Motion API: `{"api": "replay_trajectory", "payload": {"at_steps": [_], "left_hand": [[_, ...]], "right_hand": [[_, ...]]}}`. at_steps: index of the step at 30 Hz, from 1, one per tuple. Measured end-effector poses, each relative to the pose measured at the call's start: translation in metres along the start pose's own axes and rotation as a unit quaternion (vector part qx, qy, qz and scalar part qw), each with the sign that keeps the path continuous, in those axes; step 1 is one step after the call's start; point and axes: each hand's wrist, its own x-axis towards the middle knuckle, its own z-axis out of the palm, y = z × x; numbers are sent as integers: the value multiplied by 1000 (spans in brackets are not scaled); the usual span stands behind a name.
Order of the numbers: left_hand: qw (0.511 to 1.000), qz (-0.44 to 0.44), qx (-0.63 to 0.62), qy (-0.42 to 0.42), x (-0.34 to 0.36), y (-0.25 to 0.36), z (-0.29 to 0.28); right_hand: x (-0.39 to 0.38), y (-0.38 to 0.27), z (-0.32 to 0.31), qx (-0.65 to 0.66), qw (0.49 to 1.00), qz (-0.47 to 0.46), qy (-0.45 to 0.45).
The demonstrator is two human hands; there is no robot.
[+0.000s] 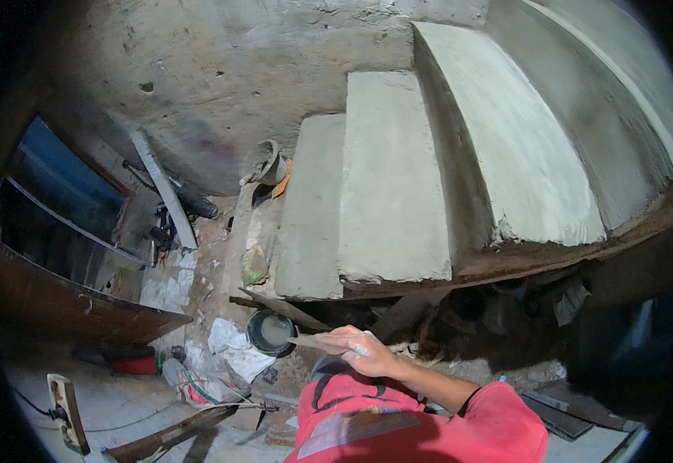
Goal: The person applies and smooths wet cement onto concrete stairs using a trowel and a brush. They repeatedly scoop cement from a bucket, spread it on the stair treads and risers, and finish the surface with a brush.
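Note:
My right hand (352, 349) is in front of my body, its fingers closed on a flat grey trowel-like tool (302, 340). The tool's thin edge points left, and most of it is hidden by the fingers. Just beyond its tip stands a dark bucket (272, 333) with greyish liquid in it. My left hand does not show. Ahead and to the right rise plastered stairs; the lowest step (311, 208) is grey, the step above it (395, 177) paler, and a higher tread (506, 131) looks smooth and whitish.
A second bucket (265, 162) stands by the wall beside the lowest step. White sacking (240, 349) lies left of the dark bucket. A board (164, 187) leans at the left near a wooden cabinet (74, 297). A wooden beam (174, 432) and a sack (193, 383) lie at lower left.

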Motion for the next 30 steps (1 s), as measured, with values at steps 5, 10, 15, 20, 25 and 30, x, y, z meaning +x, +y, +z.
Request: {"api": "replay_trajectory", "payload": {"at_steps": [5, 10, 15, 20, 25, 30], "left_hand": [[996, -20, -76, 36, -6, -21, 14], [986, -12, -134, 94, -5, -65, 3], [995, -6, -90, 43, 29, -116, -35], [952, 258, -71, 146, 38, -178, -34], [990, 138, 22, 12, 67, -220, -38], [995, 99, 27, 6, 92, -267, -80]], "right_hand": [[-9, 9, 26, 4, 999, 37, 13], [-9, 22, 44, -41, 997, 68, 9], [7, 28, 62, -42, 998, 56, -2], [32, 16, 110, -32, 994, 102, 4], [62, -3, 197, -68, 993, 88, 25], [88, -4, 273, -46, 996, 66, 33]]}}
